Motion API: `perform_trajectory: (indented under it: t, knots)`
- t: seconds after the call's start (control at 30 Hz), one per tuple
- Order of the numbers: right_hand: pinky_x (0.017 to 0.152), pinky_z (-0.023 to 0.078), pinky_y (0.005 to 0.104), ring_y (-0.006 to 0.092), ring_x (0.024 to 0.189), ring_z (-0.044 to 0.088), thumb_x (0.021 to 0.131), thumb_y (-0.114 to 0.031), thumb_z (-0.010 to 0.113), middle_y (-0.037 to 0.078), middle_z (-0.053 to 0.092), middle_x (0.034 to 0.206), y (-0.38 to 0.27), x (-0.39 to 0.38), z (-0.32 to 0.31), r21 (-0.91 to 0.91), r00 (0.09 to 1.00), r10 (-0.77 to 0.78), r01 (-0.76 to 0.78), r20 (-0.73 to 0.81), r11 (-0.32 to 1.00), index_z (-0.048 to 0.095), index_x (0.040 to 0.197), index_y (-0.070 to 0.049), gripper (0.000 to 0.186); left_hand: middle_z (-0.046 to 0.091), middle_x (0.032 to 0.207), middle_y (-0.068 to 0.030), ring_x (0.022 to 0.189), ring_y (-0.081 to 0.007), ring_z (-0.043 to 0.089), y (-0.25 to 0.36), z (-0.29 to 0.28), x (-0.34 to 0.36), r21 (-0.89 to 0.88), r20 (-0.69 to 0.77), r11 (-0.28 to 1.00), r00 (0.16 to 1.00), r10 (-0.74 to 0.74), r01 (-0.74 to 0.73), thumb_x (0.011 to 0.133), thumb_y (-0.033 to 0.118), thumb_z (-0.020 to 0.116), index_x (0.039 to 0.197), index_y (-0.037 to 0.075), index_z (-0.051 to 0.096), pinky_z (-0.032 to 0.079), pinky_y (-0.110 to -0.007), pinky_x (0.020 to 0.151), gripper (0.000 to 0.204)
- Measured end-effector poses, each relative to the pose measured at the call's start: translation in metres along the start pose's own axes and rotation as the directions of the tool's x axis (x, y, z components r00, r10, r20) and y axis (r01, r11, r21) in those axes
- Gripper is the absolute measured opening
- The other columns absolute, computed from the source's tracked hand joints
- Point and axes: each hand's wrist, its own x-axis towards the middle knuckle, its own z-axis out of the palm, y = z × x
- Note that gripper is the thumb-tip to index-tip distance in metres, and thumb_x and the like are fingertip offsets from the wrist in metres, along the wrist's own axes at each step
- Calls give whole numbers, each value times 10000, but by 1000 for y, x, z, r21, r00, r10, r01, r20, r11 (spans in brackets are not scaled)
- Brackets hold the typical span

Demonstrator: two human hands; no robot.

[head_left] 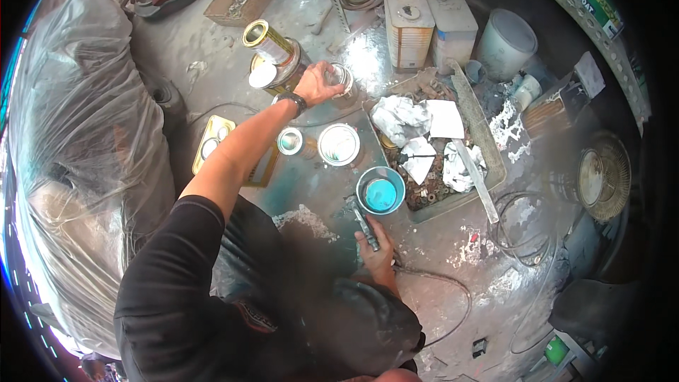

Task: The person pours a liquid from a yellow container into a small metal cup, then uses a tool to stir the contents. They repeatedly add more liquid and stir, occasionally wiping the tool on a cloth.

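My left hand [316,85] reaches forward, its fingers closed around the top of a small metal can [345,92]. Close by my right knee, my right hand [378,249] grips a spray gun [366,228], whose open cup [399,187] contains turquoise paint. Between my hands stand an open round tin [339,145] with a pale rim and a smaller tin [290,141] with greenish residue. Just left of my left hand is a larger can [291,71], with a gold-rimmed can [267,41] and a white lid on top.
Right of the cup lies a tray [493,159] of debris, crumpled paper and a flat stick [477,180]. Two square jerrycans [409,28] and a white bucket [507,35] stand behind. Plastic sheeting [78,134] covers something at left. A hose [463,290] loops across the floor.
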Motion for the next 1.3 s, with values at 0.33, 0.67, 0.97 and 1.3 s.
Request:
perform_trajectory:
  t: [0.33,0.67,0.97,1.3]
  knots:
    - [969,523,416,383,1128,690,903,-195,800,234,712,1214,-12,3,-3,59,977,207,-209,44,976,664,1315,-8,473,468,1503,-266,1324,-454,517,32,-20,-115,-3,437,873,785,440,-488,722,268,880,1285,64,582,463,-511,1105,668]
    - [914,548,419,386,1051,719,865,-155,829,230,728,1167,-6,0,2,13,995,96,-97,27,995,674,1293,5,482,399,1601,-241,1501,-434,350,25,0,-139,119,426,858,806,411,-500,744,371,889,1342,102,628,345,-576,1208,706]
    - [995,523,409,349,1152,694,857,-57,790,229,708,1252,0,-3,3,29,988,127,-129,83,991,660,1304,45,477,498,1526,-219,1420,-422,451,45,-68,-142,30,377,922,859,346,-385,805,357,849,1323,97,662,389,-556,1161,609]
    - [992,508,412,322,1130,682,908,-100,765,224,702,1259,-16,1,6,27,975,150,-156,161,987,632,1331,48,468,675,1121,-193,1113,-364,637,-56,-231,-242,264,134,964,989,-63,26,754,297,878,1104,32,671,512,-443,982,485]
